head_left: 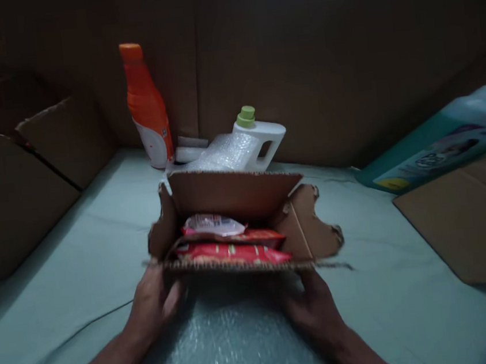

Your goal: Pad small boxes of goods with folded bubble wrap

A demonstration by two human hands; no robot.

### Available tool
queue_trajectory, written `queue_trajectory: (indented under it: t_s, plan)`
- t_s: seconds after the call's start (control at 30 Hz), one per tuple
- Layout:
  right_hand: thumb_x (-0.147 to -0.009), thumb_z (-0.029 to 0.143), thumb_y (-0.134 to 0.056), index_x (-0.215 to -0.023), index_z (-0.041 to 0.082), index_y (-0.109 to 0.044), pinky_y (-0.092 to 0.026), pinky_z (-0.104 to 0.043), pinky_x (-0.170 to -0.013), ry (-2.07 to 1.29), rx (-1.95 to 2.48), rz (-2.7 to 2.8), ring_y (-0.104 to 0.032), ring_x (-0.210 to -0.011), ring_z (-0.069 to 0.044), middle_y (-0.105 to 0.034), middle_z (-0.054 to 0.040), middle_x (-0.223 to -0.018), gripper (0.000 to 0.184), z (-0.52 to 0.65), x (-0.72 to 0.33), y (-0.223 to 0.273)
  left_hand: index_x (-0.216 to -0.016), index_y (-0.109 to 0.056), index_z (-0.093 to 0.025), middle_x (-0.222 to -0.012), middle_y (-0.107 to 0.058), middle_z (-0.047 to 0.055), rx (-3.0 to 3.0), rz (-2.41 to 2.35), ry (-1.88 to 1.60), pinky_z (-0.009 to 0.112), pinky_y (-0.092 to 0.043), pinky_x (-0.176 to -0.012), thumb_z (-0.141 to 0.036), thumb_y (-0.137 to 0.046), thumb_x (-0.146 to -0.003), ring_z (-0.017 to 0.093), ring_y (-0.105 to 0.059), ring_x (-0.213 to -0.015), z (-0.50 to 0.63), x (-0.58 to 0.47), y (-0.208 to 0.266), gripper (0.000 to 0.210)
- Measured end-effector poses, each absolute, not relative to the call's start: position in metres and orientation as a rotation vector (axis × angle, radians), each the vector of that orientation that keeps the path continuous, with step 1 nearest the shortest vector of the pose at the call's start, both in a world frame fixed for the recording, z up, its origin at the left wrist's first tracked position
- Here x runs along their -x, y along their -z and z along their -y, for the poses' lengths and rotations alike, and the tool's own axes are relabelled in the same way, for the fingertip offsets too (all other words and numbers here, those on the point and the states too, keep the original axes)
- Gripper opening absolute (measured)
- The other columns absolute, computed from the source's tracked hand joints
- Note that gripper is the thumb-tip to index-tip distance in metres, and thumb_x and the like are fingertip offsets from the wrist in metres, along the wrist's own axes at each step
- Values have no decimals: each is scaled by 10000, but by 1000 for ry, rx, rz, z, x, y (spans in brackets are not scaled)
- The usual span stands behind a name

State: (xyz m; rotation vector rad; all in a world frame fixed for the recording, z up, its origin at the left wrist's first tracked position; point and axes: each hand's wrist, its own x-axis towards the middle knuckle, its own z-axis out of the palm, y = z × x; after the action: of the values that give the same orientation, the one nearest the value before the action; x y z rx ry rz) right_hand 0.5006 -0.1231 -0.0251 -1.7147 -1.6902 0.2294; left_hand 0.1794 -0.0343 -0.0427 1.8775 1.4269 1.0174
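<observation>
A small open cardboard box (231, 195) is in the middle of the view, its flaps raised and torn at the edges. My left hand (153, 298) grips its near left corner, the thumb toward the front. At the near right side my right hand (312, 302) holds the box too; its fingers are partly hidden in shadow and beneath the box. Inside lie red packets (237, 253) and a whitish packet with print (215, 224). Bubble wrap (229, 345) spreads over the surface between my forearms, just in front of the box.
Behind the box stand an orange bottle (148, 108) and a white jug with a green cap (270, 133), with more bubble wrap (226, 152) beside it. Larger cardboard boxes stand left (14, 194) and right (473, 221). A teal bottle (431, 150) leans at the right.
</observation>
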Motion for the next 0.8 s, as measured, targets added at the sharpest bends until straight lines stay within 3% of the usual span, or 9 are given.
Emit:
queue_trajectory:
  t_s: [0.07, 0.13, 0.27, 0.37, 0.47, 0.63, 0.73, 0.8]
  plan:
    - [-900, 398, -601, -1261, 186, -648, -632, -442, -793, -218, 1752, 1694, -737, -967, -319, -758, -142, -1115, 422, 110, -506, 17, -1187, -635, -215, -1080, -713, 143, -1932, -1374, -945, 510, -591, -896, -409, -584, -865, 327, -692, -1002, 18, -188, 27, 380]
    - [-912, 360, -580, -1333, 169, -602, -599, -483, -892, -173, 1752, 1764, -702, -1103, -340, -717, -167, -1247, 463, 112, -509, 13, -1402, -535, -196, -1306, -643, 185, -2036, -1387, -964, 580, -513, -1050, -362, -631, -843, 386, -617, -1224, 24, -189, 18, 590]
    - [-956, 234, -562, -1225, 197, -672, -542, -496, -961, 32, 1604, 1960, -655, -1187, -315, -700, -153, -1296, 293, 152, -483, 9, -1610, -303, -285, -1567, -479, 151, -2332, -1222, -950, 627, -398, -1174, -256, -671, -863, 409, -459, -1437, 89, -179, 12, 833]
    - [-960, 183, -555, -1241, 195, -684, -514, -471, -1006, -112, 1420, 2215, -630, -1233, -284, -692, -127, -1339, 309, 180, -445, 7, -1509, -501, -331, -1496, -587, 95, -2455, -850, -599, 601, -421, -1171, -249, -664, -872, 370, -518, -1405, 129, -177, 11, 662]
    - [-994, 258, -542, -1287, 203, -683, -476, -497, -1059, -223, 1364, 2421, -591, -1305, -290, -660, -101, -1415, 330, 196, -447, 10, -1349, -669, -322, -1445, -640, 80, -2410, -765, -344, 599, -424, -1172, -348, -655, -900, 355, -550, -1383, 136, -166, 14, 450]
    - [-1025, 355, -458, -1143, 230, -747, -497, -506, -961, 17, 1967, 1933, -671, -1147, -301, -759, -103, -1202, 337, 218, -535, 11, -1257, -719, -359, -1357, -700, 53, -2361, -834, -604, 512, -520, -1092, -331, -584, -949, 302, -605, -1326, 120, -128, 20, 337]
    - [-984, 460, -517, -1176, 199, -714, -483, -511, -936, 82, 2137, 1822, -649, -1150, -343, -737, -144, -1233, 379, 216, -553, 13, -1158, -742, -294, -1309, -708, 108, -2363, -1175, -768, 607, -466, -1101, -396, -616, -902, 368, -575, -1327, 107, -128, 26, 303]
    - [-963, 471, -541, -1112, 179, -709, -474, -502, -927, 57, 2139, 1850, -625, -1179, -357, -708, -168, -1284, 368, 208, -544, 17, -983, -738, -260, -1310, -688, 129, -2364, -1305, -778, 644, -425, -1110, -431, -637, -855, 408, -517, -1363, 103, -135, 29, 237]
